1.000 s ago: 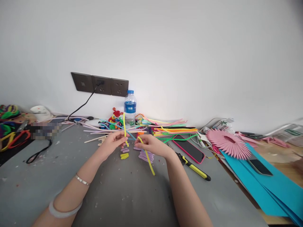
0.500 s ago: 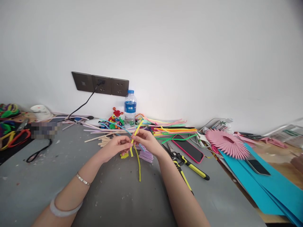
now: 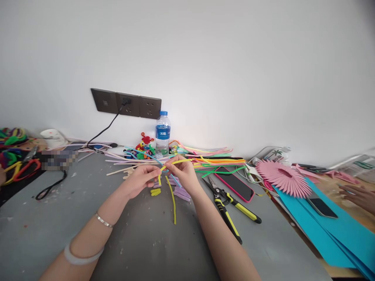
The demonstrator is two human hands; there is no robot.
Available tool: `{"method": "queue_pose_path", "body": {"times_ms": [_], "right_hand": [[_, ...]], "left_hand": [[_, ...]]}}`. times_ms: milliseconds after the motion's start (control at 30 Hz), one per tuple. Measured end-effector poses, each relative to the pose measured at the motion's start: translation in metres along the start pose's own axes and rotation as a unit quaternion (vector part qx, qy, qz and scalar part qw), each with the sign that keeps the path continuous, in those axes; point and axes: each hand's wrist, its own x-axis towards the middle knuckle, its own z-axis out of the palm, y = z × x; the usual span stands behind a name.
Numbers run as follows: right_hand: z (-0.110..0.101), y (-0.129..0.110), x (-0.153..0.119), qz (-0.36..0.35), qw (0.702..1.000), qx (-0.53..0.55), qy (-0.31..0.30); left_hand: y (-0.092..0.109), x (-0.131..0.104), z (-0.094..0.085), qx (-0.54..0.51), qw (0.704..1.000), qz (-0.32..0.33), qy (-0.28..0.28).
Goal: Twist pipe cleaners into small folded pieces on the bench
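Observation:
Between my two hands a yellow pipe cleaner [image 3: 183,160] is held, its one end pointing right and a short piece hanging down. My left hand [image 3: 143,180] pinches it near the bend, and my right hand [image 3: 181,170] pinches it just beside, fingertips almost touching. Below the hands another yellow-green pipe cleaner [image 3: 173,203] lies on the grey table [image 3: 140,242]. Folded yellow pieces [image 3: 156,192] sit under my left hand, and folded purple pieces [image 3: 182,193] lie under my right hand.
Yellow-black pliers [image 3: 231,203] and a pink-edged phone [image 3: 234,184] lie right of my right hand. A water bottle [image 3: 163,134] stands by the wall among pipe cleaners. Blue sheets [image 3: 328,230] and a pink paper fan [image 3: 283,178] are farther right, near another person's hand [image 3: 359,197].
The held yellow pipe cleaner has swung from steeply upright to nearly level, pointing right. Another person's hand has appeared at the right edge, and part of a hand at the left edge.

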Motion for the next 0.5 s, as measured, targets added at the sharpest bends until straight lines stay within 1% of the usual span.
{"method": "queue_pose_path", "body": {"times_ms": [67,133,233,400,500], "right_hand": [[0.001,0.0,0.0,-0.002,1.0,0.001,0.005],[0.002,-0.001,0.0,-0.005,1.0,0.004,0.011],[0.005,-0.002,-0.002,-0.011,1.0,0.008,0.009],[0.012,0.007,-0.003,-0.039,0.999,0.002,-0.021],[0.015,0.013,-0.003,-0.028,0.999,0.023,-0.021]], "left_hand": [[0.001,-0.002,0.0,-0.006,1.0,-0.003,-0.017],[0.002,-0.003,-0.001,-0.013,1.0,0.004,-0.017],[0.002,-0.002,-0.003,-0.041,0.999,0.021,0.012],[-0.001,0.002,0.0,-0.15,0.986,0.031,0.061],[-0.003,0.002,0.005,-0.196,0.977,0.037,0.077]]}}
